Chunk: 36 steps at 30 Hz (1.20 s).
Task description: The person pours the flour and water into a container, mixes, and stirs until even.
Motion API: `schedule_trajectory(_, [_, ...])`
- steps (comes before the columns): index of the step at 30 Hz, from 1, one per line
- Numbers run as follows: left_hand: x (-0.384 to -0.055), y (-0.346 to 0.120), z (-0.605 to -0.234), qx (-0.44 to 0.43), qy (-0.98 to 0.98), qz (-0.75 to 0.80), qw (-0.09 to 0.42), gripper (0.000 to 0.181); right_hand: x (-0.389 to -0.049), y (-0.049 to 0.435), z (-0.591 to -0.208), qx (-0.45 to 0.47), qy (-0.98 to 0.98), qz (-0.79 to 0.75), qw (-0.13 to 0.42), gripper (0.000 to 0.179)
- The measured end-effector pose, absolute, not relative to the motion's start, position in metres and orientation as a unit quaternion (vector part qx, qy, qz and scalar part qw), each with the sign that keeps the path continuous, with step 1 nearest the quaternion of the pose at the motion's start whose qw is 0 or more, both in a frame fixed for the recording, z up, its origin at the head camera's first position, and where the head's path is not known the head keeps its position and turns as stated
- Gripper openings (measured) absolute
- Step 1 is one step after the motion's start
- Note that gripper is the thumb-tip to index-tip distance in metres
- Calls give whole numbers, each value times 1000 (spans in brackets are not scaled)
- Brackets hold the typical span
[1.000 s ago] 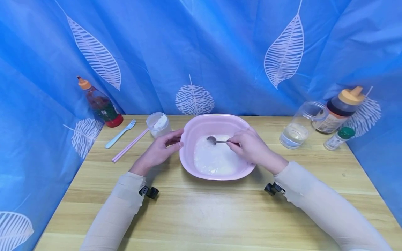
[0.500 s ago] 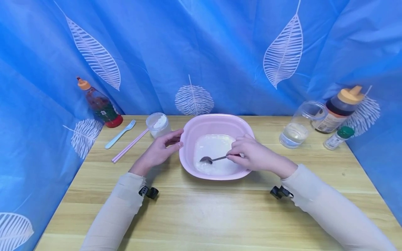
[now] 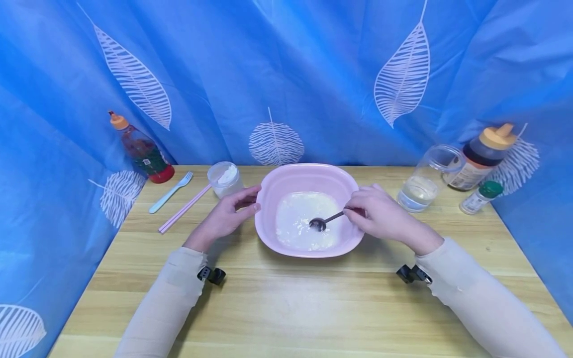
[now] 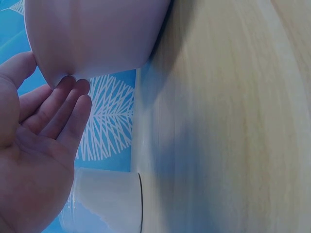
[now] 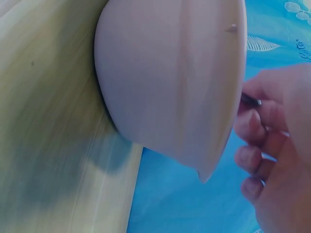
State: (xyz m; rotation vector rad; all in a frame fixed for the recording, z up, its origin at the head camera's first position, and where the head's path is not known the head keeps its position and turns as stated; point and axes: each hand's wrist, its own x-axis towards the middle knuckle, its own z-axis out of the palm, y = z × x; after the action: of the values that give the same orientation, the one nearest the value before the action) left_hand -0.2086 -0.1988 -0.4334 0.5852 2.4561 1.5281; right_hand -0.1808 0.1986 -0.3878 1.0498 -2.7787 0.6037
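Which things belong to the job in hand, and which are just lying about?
In the job: metal spoon in the right grip; pink basin at the left grip; white liquid.

Apparently lying about: light-blue fork; pink chopsticks; red bottle; dark bottle; green-capped jar; white-powder tub, possibly an ingredient; clear cup, likewise.

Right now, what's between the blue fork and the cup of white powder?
Pink chopsticks lie between the blue fork and powder cup, in the head view.

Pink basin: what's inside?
The pink basin contains white liquid, with a spoon reaching in from the right hand. The liquid hides the basin's floor; the hand covers part of the spoon's handle. Whether anything lies beneath the surface can't be told.
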Motion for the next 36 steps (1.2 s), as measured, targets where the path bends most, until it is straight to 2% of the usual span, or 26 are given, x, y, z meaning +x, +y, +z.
schedule_trajectory(5, [-208,-199,-435,198,829,514,92,56,-184,198,-394,302,-930,183,101,8])
schedule_trajectory(12, [-208,-199,-436,197,827,518,93,57,-186,190,-399,265,-940,176,122,12])
schedule_trajectory(18, [-208,-199,-437,197,828,518,88,56,-188,173,-397,274,-939,191,82,16])
schedule_trajectory(29, [-209,-199,-438,201,828,516,87,56,-175,170,-394,384,-896,224,22,10])
schedule_trajectory(36, [-210,-199,-440,202,827,518,84,56,-168,185,-394,429,-870,242,25,13])
